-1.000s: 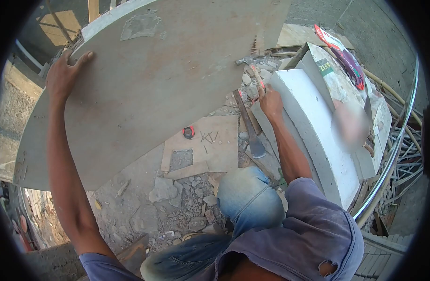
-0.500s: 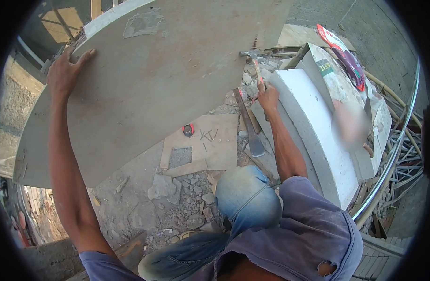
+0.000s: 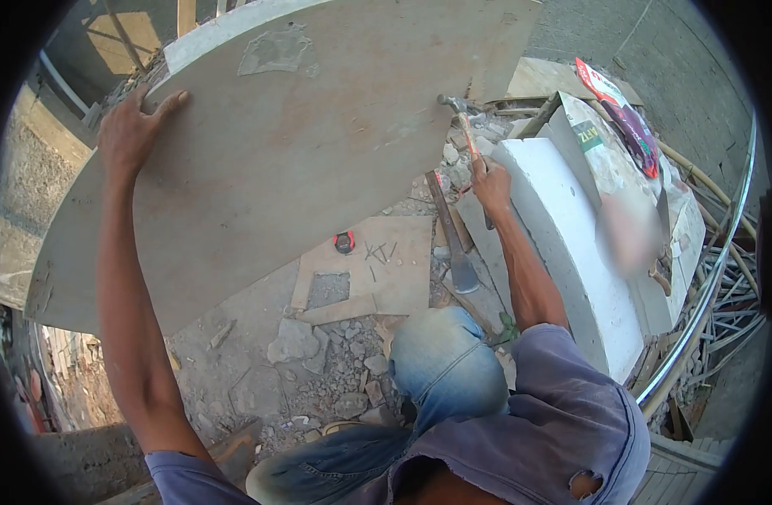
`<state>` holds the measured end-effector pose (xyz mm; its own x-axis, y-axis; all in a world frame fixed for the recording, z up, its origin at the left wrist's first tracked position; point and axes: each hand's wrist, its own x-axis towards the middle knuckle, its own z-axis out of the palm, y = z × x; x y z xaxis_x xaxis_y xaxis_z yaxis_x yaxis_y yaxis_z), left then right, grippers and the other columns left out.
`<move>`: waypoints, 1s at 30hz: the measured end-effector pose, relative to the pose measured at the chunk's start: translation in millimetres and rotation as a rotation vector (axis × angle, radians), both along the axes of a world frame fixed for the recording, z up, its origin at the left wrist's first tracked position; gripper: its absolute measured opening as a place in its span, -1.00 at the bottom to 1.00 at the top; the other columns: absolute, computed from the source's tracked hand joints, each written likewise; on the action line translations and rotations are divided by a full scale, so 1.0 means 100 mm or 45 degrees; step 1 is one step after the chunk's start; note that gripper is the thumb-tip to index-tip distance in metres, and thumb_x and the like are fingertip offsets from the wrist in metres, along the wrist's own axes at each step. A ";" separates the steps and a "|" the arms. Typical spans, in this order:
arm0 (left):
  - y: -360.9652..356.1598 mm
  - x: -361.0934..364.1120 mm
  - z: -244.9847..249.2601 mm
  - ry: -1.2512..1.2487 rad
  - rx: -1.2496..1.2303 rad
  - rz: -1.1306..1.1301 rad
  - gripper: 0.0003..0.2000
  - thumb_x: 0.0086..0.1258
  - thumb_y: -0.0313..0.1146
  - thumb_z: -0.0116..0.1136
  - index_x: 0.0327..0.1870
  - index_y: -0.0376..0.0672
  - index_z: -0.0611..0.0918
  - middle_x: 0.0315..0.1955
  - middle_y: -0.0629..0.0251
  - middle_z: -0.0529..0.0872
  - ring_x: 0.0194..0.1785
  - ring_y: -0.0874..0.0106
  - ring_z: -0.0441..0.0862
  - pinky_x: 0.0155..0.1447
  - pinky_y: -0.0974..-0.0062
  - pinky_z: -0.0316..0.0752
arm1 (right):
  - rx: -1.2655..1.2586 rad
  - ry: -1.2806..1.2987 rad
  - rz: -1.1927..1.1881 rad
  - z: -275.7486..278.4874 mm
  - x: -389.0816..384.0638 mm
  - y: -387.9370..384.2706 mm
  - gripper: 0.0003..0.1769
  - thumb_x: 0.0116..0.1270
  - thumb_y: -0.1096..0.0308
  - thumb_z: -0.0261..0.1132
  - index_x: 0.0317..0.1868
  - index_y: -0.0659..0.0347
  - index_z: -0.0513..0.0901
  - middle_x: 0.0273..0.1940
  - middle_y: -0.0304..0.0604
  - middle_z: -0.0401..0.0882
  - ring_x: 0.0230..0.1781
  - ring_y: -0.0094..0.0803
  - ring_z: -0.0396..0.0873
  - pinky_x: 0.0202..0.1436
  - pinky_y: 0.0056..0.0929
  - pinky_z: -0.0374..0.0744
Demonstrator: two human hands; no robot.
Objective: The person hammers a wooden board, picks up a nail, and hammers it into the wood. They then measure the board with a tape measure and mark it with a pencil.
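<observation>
A large curved grey-brown board spans the upper left of the view, tilted above the rubble. My left hand rests on its upper left edge, thumb spread over the face and holding it by the rim. My right hand is wrapped round the handle of a hammer, whose head is at the board's right edge. Below the hammer lies a machete-like blade tool. On a flat wooden piece sit a red and black tape measure and several loose nails.
A thick white curved block stands to the right of my right arm. Beyond it are a printed sack, a wooden-handled saw and a long metal strip. Broken concrete and gravel cover the ground near my knees.
The whole scene has shifted slightly right and down in the view. Both hands keep their holds, and the hammer head stays by the board's edge.
</observation>
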<state>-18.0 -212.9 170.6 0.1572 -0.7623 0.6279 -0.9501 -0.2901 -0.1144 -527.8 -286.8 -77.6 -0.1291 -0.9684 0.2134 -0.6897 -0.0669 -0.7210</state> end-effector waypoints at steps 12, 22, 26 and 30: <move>-0.01 -0.03 0.04 0.074 0.066 -0.026 -0.12 0.08 0.54 0.06 0.14 -0.13 0.64 -0.19 0.05 0.75 -0.02 0.08 0.68 0.05 0.13 0.52 | 0.155 -0.739 0.017 -0.25 -0.05 0.16 -0.59 0.50 0.03 0.13 -0.12 0.26 0.60 -0.52 -0.28 0.47 -0.68 -0.60 0.37 -0.65 -0.54 0.32; 0.01 -0.01 0.00 0.022 -0.006 -0.030 -0.13 0.08 0.53 0.07 0.17 -0.08 0.63 -0.21 0.05 0.75 -0.05 0.08 0.69 0.03 0.13 0.52 | 0.359 -1.845 0.165 -0.36 0.00 -0.03 -0.58 0.48 0.02 0.18 -0.04 0.26 0.57 -0.53 -0.20 0.50 -0.63 -0.48 0.46 -0.53 -0.45 0.46; 0.03 -0.07 0.03 0.064 0.052 -0.002 -0.14 0.08 0.53 0.08 0.16 -0.09 0.64 -0.22 0.06 0.75 -0.06 0.09 0.70 0.02 0.13 0.52 | -0.259 0.336 -0.117 -0.48 -0.11 0.10 -0.58 0.43 0.07 0.21 -0.07 0.34 0.58 -0.56 -0.04 0.50 -0.55 -0.34 0.54 -0.44 -0.27 0.53; 0.07 -0.08 0.02 0.027 0.014 -0.031 -0.14 0.09 0.53 0.07 0.14 -0.09 0.65 -0.25 0.06 0.76 -0.08 0.09 0.70 0.00 0.14 0.53 | -0.232 0.207 0.016 -0.41 -0.29 0.06 -0.58 0.45 0.07 0.17 -0.07 0.34 0.60 -0.56 -0.08 0.50 -0.56 -0.39 0.51 -0.46 -0.31 0.52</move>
<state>-26.2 -205.8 172.9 0.1514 -0.7728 0.6163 -0.9592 -0.2654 -0.0972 -557.2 -280.7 -118.9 -0.0672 -0.9132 0.4018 -0.7942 -0.1948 -0.5756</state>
